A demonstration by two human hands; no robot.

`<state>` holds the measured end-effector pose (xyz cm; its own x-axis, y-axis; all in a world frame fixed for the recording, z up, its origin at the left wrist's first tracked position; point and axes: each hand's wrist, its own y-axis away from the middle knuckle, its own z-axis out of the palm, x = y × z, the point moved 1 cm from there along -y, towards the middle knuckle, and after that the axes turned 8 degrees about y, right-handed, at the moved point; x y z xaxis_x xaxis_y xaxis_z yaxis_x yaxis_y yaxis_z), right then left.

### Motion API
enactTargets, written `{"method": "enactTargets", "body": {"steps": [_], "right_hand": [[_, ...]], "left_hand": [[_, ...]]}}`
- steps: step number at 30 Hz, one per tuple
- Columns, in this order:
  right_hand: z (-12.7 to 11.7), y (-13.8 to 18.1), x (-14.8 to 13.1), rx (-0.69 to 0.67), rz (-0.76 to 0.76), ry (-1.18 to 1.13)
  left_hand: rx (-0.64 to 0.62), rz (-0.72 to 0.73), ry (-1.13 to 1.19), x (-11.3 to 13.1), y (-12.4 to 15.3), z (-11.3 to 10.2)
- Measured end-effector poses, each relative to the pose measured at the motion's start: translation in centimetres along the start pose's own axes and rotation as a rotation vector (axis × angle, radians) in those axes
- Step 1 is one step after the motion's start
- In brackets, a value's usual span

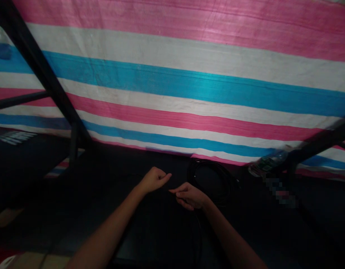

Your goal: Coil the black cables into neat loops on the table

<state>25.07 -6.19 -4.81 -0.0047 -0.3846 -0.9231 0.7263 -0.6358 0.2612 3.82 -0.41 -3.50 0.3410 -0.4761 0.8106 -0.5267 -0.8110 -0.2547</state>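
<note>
Over the dark table surface, my left hand (155, 179) has its fingers curled in and its thumb pointing right. Whatever lies inside that fist, if anything, is lost in the shadow. A little to the right and lower, my right hand (190, 196) pinches with thumb and forefinger, tips toward the left hand. A thin black cable (199, 228) hangs in a curve from under the right hand; its end at the fingertips is too dark to make out. The hands are close but apart. Behind the right hand lies a coil of black cable (193, 175).
A striped pink, white and blue plastic sheet (172, 101) hangs behind the black table (161, 239). Black frame bars slant at left (40, 67) and right (323, 142). A clear plastic bottle (270, 162) lies by the right bar. White slats (17, 137) show at far left.
</note>
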Motion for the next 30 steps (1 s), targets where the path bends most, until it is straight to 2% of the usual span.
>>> {"method": "enactTargets", "body": {"steps": [4,8,10,13,16,18,21,25,30], "right_hand": [[-0.7,0.7,0.3,-0.056,0.036,-0.046],[-1.2,1.1,0.5,-0.053,0.069,-0.027],[-1.1,1.0,0.5,-0.028,0.075,-0.015],[-0.8,0.5,0.2,0.06,0.059,-0.012],[-0.3,0.0,0.1,0.149,0.012,0.007],[0.0,-0.3,0.1,0.161,-0.011,0.033],[0.2,-0.5,0.3,0.156,-0.022,0.052],[0.1,-0.7,0.4,0.171,-0.014,0.045],[-0.1,-0.4,0.3,0.164,-0.053,0.059]], "left_hand": [[0.146,-0.128,0.038,-1.9,-0.1,-3.3],[0.199,-0.145,-0.023,-2.6,-0.1,-4.3],[0.196,-0.094,-0.096,-2.1,-0.1,-3.8],[0.159,-0.018,-0.185,-0.7,0.0,-1.9],[0.041,0.089,-0.215,1.1,0.3,0.7],[-0.041,0.149,-0.235,2.0,0.4,2.2],[-0.07,0.15,-0.246,2.3,0.3,3.0],[0.001,0.078,-0.219,0.7,-0.2,1.0],[0.249,-0.079,-0.186,-2.0,-0.2,-3.9]]}}
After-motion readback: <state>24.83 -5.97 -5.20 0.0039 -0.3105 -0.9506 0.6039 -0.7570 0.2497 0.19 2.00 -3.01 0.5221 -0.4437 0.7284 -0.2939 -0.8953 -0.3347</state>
